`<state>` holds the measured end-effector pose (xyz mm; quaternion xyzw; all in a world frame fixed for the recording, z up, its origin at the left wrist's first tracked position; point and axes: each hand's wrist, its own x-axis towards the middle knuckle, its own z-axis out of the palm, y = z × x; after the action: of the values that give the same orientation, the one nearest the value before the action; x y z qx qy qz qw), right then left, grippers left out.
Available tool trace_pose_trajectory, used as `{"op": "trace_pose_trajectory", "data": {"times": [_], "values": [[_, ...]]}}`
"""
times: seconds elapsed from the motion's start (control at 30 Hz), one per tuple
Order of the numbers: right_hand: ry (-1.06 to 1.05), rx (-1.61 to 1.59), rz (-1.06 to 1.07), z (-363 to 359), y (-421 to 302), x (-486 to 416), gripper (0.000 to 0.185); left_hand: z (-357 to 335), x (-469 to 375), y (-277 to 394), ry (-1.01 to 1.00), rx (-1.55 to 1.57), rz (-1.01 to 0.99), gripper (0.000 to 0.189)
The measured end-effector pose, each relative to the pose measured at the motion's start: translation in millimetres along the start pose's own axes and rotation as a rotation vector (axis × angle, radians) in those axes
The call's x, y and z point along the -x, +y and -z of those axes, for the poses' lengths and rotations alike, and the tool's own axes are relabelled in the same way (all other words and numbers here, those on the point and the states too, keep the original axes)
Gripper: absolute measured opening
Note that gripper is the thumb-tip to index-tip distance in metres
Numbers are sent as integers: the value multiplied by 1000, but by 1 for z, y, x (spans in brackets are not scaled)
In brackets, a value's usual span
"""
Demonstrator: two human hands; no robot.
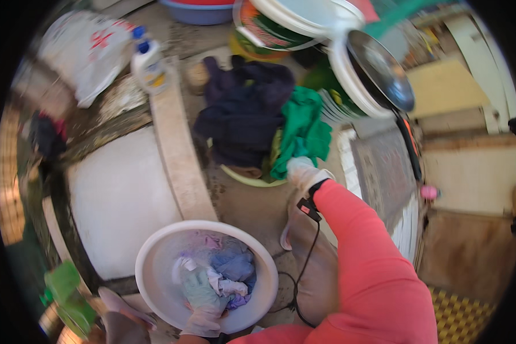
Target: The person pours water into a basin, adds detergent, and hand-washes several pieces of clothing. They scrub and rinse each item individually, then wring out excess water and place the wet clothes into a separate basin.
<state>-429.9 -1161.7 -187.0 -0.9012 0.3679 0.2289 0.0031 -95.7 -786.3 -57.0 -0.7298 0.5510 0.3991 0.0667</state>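
My right hand [303, 172], in a pale translucent glove, reaches to the green cloth [307, 129] and grips its lower end. That cloth hangs over the right side of a yellow-green basin [258, 182] heaped with dark clothes [249, 120]. My left hand [202, 296], gloved too, is down inside a white plastic basin [268, 275] near my feet. Wet clothes lie there: a blue-grey garment [234, 262], a white cloth [225, 286] and a purple piece [238, 302]. The left fingers are partly hidden in cloudy water and cloth, so their hold cannot be told.
White bottles with blue caps [150, 69] stand at the upper left beside a white plastic bag [84, 51]. Printed buckets [279, 30] and a dark pan or lid [380, 71] are at the upper right. A white panel [120, 206] lies left of the basins. A black cable [311, 258] trails from my right wrist.
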Motion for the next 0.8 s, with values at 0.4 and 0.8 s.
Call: {"op": "trace_pose_trajectory", "data": {"times": [0.4, 0.8], "values": [[-150, -562, -416, 174, -63, 66, 52, 7, 3, 14, 12, -2, -89, 110], [-314, -678, -743, 148, -113, -70, 150, -7, 2, 2, 142, -159, -102, 96]]}}
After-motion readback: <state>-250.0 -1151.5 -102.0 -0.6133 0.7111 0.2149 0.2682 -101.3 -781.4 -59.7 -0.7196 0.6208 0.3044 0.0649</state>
